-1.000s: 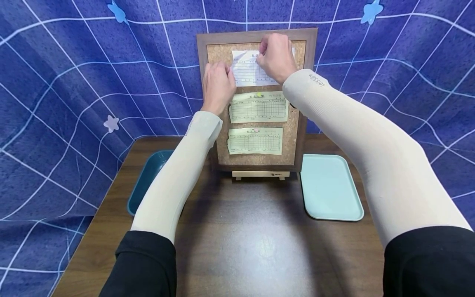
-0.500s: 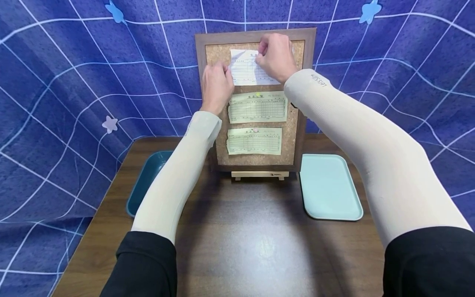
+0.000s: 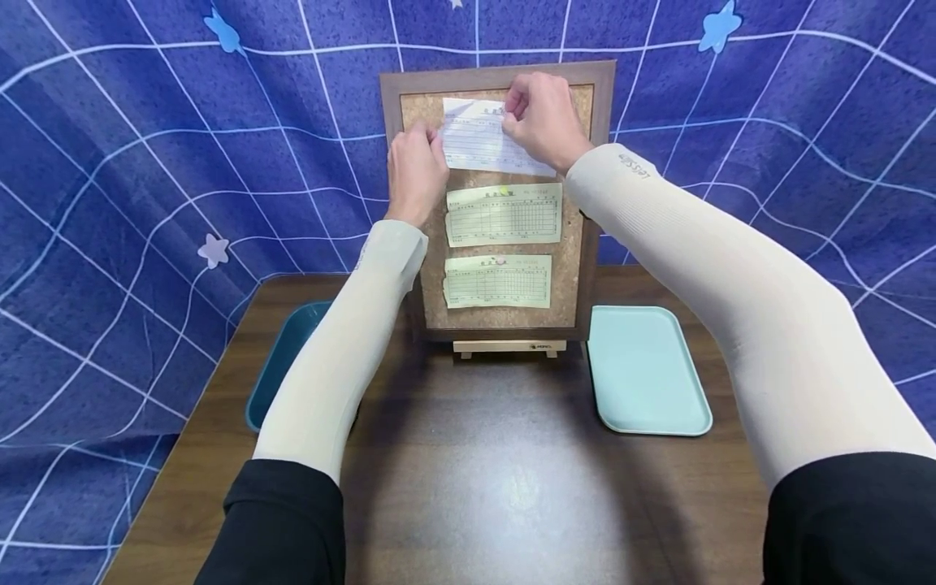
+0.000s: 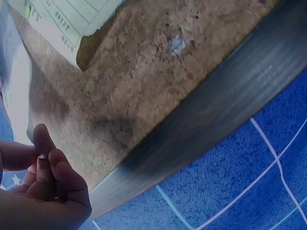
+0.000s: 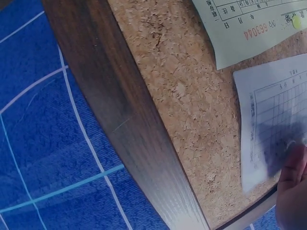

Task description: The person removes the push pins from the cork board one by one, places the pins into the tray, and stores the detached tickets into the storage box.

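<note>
Touching white slip (image 3: 471,142), right fingers (image 3: 517,96), teal bin (image 3: 283,366) half-hidden, mint tray (image 3: 648,371)

The place is a screened-off desk space, home or office unclear: star-patterned blue fabric (image 3: 110,171) fills the upper frame behind a wooden table (image 3: 453,487) with a corkboard (image 3: 565,284) of printed forms (image 3: 504,219).

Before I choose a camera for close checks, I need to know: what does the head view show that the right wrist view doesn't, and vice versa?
Only head: the left hand, dark teal tray, pale blue tray and lowest green slip.

Only right wrist: the red number in readable form, on the middle green slip.

Both: that slip, its yellow pin, the white slip, right hand, corkboard and blue curtain.
</note>
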Tool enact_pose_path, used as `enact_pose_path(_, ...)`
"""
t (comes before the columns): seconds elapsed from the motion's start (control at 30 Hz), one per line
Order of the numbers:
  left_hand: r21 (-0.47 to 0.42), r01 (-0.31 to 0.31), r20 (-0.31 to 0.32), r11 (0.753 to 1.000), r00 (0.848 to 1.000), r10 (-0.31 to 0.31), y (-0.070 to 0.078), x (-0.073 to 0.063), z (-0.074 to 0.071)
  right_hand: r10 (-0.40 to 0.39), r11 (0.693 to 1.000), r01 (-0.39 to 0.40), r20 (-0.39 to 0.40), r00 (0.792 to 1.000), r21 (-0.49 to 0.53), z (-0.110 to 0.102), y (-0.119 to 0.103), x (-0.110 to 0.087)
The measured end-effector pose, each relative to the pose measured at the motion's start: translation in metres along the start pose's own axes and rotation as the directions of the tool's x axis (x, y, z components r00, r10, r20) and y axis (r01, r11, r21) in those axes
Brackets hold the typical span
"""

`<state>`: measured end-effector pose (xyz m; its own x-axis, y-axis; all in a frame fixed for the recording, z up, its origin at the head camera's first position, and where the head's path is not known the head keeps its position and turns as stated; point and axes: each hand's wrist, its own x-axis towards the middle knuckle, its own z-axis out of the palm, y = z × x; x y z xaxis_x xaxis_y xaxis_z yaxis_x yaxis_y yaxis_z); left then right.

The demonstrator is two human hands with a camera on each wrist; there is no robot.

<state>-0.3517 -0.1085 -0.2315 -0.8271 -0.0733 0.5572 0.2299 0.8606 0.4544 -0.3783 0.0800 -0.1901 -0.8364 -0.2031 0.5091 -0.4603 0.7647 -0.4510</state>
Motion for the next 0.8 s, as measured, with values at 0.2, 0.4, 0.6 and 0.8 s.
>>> enact_pose_path(0.2,-0.001,0.015,-0.002,1.000,1.000,-0.015,-0.003,0.001,-0.006,-0.089,0.996,0.090,-0.067,0.994,0.004,-0.004,-0.001,-0.007)
enact_pose_path(0.4,-0.016,0.055,0.000,0.998,0.998,-0.055,-0.008,0.000,-0.012,-0.144,0.990,0.143,-0.087,0.986,-0.016,-0.009,0.004,-0.015)
enact_pose_path(0.6,-0.044,0.086,-0.014,0.995,0.996,-0.087,-0.015,-0.002,-0.018,-0.207,0.977,0.200,-0.104,0.973,-0.071,-0.017,0.017,-0.019)
enact_pose_path(0.8,-0.043,0.095,-0.040,0.995,0.995,-0.097,-0.025,-0.005,-0.025,-0.248,0.967,0.238,-0.127,0.960,-0.092,-0.026,0.027,-0.024)
